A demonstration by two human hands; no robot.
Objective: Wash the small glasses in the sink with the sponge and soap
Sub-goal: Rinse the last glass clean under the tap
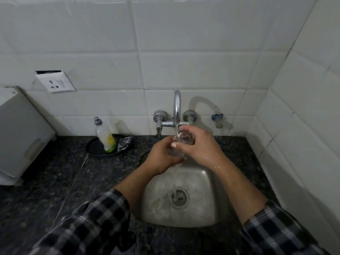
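A small clear glass (184,138) is held under the running tap (177,107), above the steel sink (202,203). My right hand (198,148) grips the glass round its upper part, thumb across the front. My left hand (163,157) curls round its lower part from the left. Water runs off the glass and falls to the drain (179,196). A soap bottle (105,138) with yellow-green liquid stands in a dark dish (95,148) left of the tap. A grey sponge (125,142) lies beside the bottle.
Dark speckled granite counter (55,181) surrounds the sink. A white box-like appliance (20,137) stands at the far left. A wall socket (56,83) sits on the white tiles, and a small capped pipe outlet (218,119) is right of the tap.
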